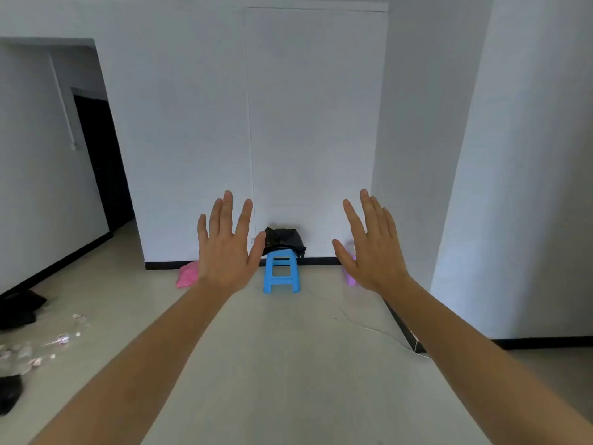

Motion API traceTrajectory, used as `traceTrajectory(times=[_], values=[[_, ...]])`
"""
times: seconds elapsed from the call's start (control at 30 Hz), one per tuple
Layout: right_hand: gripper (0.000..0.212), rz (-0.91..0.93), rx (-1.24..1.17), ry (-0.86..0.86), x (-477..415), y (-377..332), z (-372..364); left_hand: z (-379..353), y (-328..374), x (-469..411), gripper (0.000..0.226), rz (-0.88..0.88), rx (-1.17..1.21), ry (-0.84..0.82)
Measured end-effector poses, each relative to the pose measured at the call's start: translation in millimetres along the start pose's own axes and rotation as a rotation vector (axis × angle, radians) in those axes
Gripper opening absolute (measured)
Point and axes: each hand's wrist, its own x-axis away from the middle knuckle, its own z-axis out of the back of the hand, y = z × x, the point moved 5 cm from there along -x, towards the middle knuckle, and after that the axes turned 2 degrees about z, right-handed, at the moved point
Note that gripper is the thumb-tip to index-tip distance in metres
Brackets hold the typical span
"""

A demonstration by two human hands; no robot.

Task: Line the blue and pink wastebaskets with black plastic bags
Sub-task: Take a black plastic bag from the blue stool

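Observation:
Both my arms are stretched forward at chest height. My left hand (226, 244) and my right hand (372, 244) are open, fingers spread, palms away from me, holding nothing. Between them, far off against the white wall, a heap of black plastic bags (284, 240) lies on a small blue stool (281, 273). A pink thing (187, 275) shows on the floor left of the stool, mostly hidden behind my left hand. A pale pink-purple thing (350, 277) peeks out behind my right hand. I cannot tell what either pink thing is. No blue wastebasket is visible.
Pale tiled floor (288, 364) stretches to the wall. Scattered litter (38, 348) and dark bags (19, 308) lie at the left. A dark doorway (102, 162) opens at the left. A white pillar (513, 187) stands right, with a thin cord (369, 327) on the floor.

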Motion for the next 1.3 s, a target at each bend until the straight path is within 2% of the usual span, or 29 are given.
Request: traceTrajectory(times=[0.23,0.37,0.57,0.7,0.93,1.13,1.3], values=[[0.073,0.027,-0.017,-0.123,-58.4,5.5,-150.1,-125.7,-80.9,-55.0,0.066,0.087,0.035,-0.047],[0.071,0.102,0.049,-0.207,-108.9,22.1,-224.1,-189.5,-113.2,-121.8,0.067,0.042,0.035,-0.094],[0.072,-0.044,-0.001,-0.186,-152.2,91.2,-325.0,-301.7,-110.6,-199.8,0.067,0.055,0.179,-0.112],[0.072,-0.108,-0.022,-0.208,-172.4,148.5,-414.0,-401.2,-101.6,-243.3,0.064,-0.024,0.155,-0.165],[0.075,-0.191,-0.086,-0.267,-231.1,257.5,-591.8,-582.3,-105.6,-349.2,0.069,0.046,0.100,-0.288],[0.075,-0.231,-0.164,-0.328,-321.7,317.5,-737.8,-699.2,-156.0,-439.1,0.067,0.074,0.035,-0.341],[0.075,-0.142,-0.193,-0.422,-373.0,326.7,-878.1,-808.1,-215.1,-486.4,0.067,0.118,-0.005,-0.388]])
